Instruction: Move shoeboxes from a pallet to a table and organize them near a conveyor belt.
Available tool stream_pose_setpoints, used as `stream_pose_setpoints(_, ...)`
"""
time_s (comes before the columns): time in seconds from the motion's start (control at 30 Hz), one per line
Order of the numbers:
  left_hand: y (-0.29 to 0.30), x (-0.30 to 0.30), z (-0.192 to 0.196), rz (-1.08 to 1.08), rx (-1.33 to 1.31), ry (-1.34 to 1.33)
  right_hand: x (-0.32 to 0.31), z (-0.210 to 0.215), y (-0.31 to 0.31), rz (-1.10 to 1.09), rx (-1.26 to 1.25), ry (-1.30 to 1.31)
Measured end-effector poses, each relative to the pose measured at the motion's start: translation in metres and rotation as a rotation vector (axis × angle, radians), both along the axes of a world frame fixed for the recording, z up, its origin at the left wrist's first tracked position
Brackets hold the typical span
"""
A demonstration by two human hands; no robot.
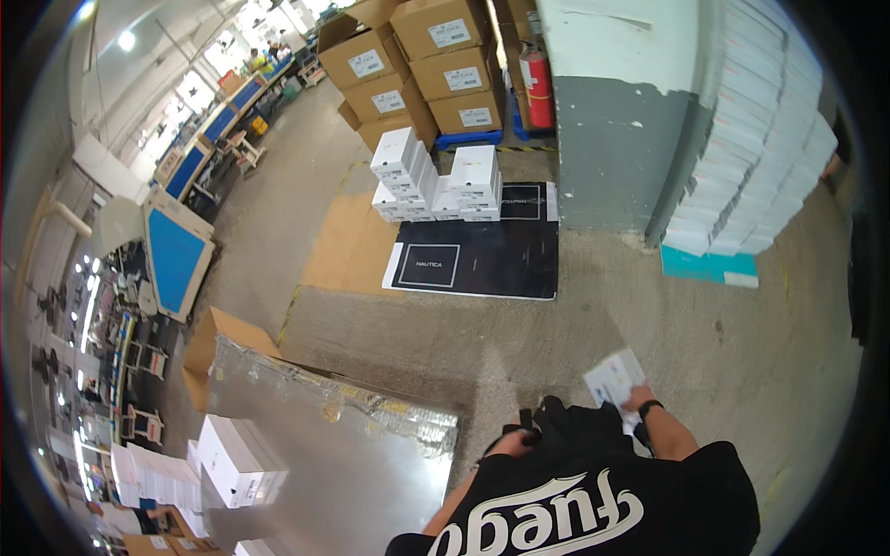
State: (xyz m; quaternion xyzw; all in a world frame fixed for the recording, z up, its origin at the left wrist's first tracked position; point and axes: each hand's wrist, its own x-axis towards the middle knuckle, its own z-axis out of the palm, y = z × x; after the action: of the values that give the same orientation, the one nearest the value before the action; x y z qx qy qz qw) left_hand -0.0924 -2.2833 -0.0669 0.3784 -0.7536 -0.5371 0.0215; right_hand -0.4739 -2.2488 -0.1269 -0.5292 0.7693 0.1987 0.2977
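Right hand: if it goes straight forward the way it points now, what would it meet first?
The right hand already holds the blurred white piece ahead of it. Beyond that, its line seems to cross floor toward the black board, though the hand's height above it is unclear.

At the top of your frame, brown cartons (456,76) stand stacked by a blue pallet (468,140), with a red fire extinguisher (539,91) just to their right. Further right you see a grey-and-white pillar (612,139). At your left stands a blue-panelled machine (174,255); toward the upper-left corner, a lamp (127,40) glows.
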Motion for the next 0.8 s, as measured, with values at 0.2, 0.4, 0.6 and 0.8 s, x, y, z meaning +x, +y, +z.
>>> stream_pose_setpoints(0.2, -0.177, 0.011, 0.000, 0.394, 0.247, -0.225, 0.011, 0.101, -0.240, -0.009, -0.425, -0.019)
stream_pose_setpoints(0.4, -0.288, 0.066, -0.075, 0.736, 0.418, -0.288, -0.028, 0.103, -0.412, -0.059, -0.486, -0.278)
stream_pose_setpoints(0.6, -0.392, 0.098, -0.073, 0.839, 0.329, -0.337, -0.002, 0.132, -0.555, -0.122, -0.682, -0.450)
stream_pose_setpoints(0.8, -0.528, 0.074, -0.023, 1.060, 0.388, -0.152, -0.026, 0.095, -0.690, -0.195, -0.524, -0.529)
